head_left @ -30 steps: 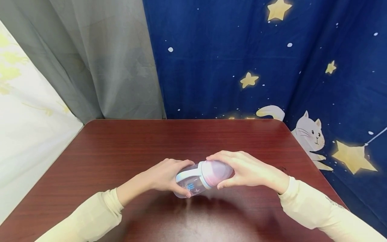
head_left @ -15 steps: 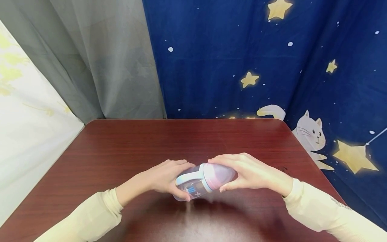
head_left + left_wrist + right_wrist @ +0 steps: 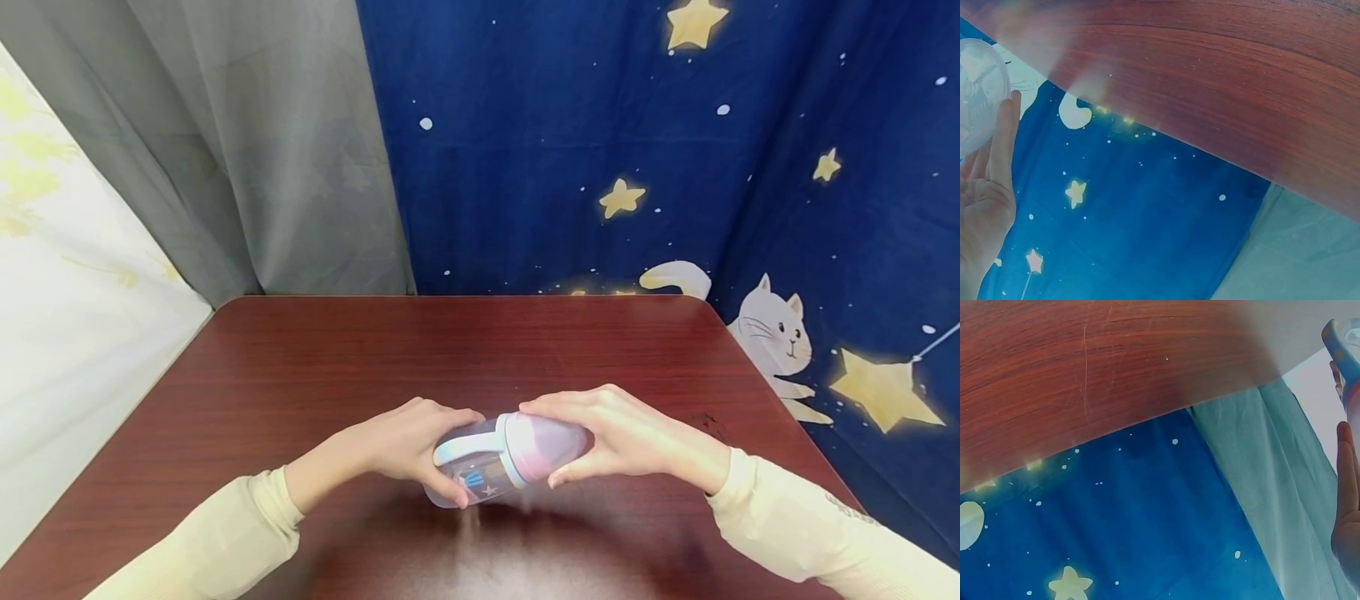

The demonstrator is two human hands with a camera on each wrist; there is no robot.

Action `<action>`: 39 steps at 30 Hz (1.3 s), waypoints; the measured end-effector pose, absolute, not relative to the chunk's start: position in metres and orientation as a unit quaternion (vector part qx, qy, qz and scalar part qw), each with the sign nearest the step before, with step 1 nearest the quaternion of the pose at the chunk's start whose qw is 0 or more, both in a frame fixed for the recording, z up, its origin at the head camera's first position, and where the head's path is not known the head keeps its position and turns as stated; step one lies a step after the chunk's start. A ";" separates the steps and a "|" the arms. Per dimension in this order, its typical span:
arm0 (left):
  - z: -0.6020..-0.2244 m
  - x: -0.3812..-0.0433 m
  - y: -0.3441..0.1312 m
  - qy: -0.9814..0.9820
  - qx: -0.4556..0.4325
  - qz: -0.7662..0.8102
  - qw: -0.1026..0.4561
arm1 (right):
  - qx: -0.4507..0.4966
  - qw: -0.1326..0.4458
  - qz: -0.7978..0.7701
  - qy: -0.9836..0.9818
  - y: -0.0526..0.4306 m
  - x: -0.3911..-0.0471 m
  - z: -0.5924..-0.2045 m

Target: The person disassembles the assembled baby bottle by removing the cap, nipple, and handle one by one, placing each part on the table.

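Observation:
A clear baby bottle (image 3: 480,475) with a pale blue handle and a pink-lilac domed cap (image 3: 546,447) lies tilted between both hands, its cap end pointing right. My left hand (image 3: 408,446) grips the bottle's body near the base, thumb on the near side and fingers behind. The right hand (image 3: 618,433) holds the domed cap, thumb below and fingers over the top. In the left wrist view the round clear base (image 3: 984,94) shows at the left edge beside the fingers. At the right edge of the right wrist view, the blue collar (image 3: 1341,353) appears above the fingertips.
Beneath the hands spreads a reddish-brown wooden table (image 3: 450,350), with a bright light reflection near its front. A grey curtain (image 3: 300,150) and a blue star-patterned curtain (image 3: 525,150) hang behind its far edge. White patterned cloth (image 3: 82,333) hangs at the left.
Both hands and the bottle have shifted slightly down, toward the person; the right hand and cap also moved a little to the right. Each hand keeps its grip.

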State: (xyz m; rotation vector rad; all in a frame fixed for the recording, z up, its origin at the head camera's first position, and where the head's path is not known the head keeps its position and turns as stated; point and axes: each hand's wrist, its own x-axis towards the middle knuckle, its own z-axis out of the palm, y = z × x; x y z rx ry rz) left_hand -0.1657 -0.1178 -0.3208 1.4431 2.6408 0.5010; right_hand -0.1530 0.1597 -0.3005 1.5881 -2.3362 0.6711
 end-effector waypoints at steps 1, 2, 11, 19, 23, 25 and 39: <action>-0.321 -0.166 -0.118 0.864 0.474 0.163 0.046 | 0.543 0.118 0.230 -0.799 0.160 -0.153 -0.301; -0.320 -0.166 -0.118 0.864 0.474 0.161 0.046 | 0.543 0.117 0.231 -0.799 0.160 -0.152 -0.300; -0.316 -0.166 -0.119 0.858 0.479 0.175 0.057 | 0.549 0.119 0.237 -0.792 0.162 -0.150 -0.298; -0.315 -0.164 -0.121 0.856 0.484 0.173 0.047 | 0.559 0.120 0.238 -0.785 0.162 -0.149 -0.296; -0.321 -0.163 -0.130 0.856 0.485 0.174 0.040 | 0.550 0.139 0.238 -0.789 0.170 -0.148 -0.295; -0.324 -0.161 -0.137 0.857 0.483 0.174 0.054 | 0.538 0.148 0.236 -0.796 0.178 -0.147 -0.294; -0.312 -0.168 -0.142 0.855 0.483 0.188 0.022 | 0.499 0.179 0.218 -0.820 0.193 -0.155 -0.278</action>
